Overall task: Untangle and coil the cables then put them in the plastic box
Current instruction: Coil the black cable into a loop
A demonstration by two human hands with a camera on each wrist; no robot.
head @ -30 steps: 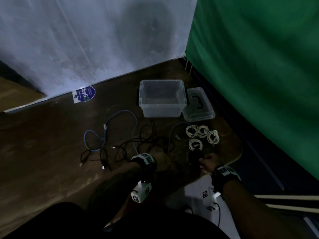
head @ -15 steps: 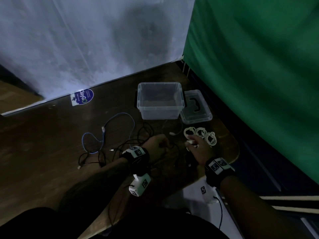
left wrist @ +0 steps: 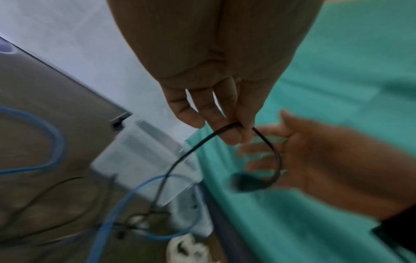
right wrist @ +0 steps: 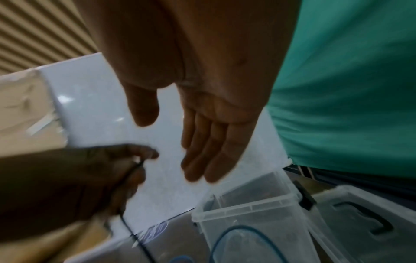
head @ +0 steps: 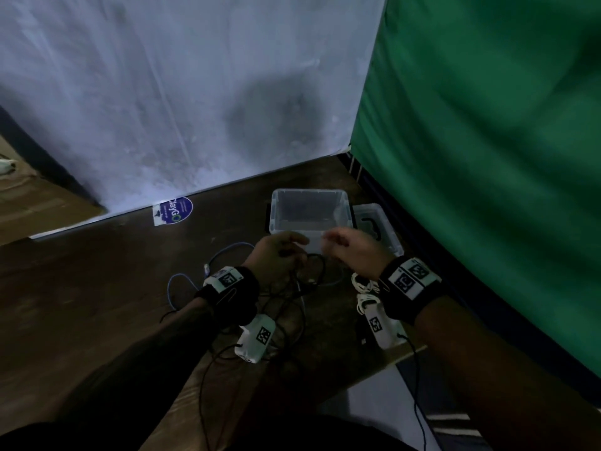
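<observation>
My left hand (head: 279, 252) is raised above the table and pinches a black cable (left wrist: 268, 147) near its plug end; the plug (left wrist: 245, 181) dangles in a short loop. The rest of the black cable (head: 292, 307) trails down into a tangle on the wooden table. My right hand (head: 351, 249) hovers just right of it, fingers straight (right wrist: 202, 151) and holding nothing. A blue cable (head: 182, 281) lies looped on the table to the left. The clear plastic box (head: 309, 213) stands open just beyond both hands. White coiled cables (head: 364, 288) lie under my right wrist.
The box's clear lid (head: 377, 222) with a black handle lies right of the box. A green cloth (head: 487, 157) hangs along the right side, a white wall behind. A blue round sticker (head: 174, 211) lies at the table's back. The table's front edge (head: 400, 356) is near my right forearm.
Both hands rose from the table toward the box. The left hand lifted the black cable's end up with it; the right hand left the white coils and opened beside it.
</observation>
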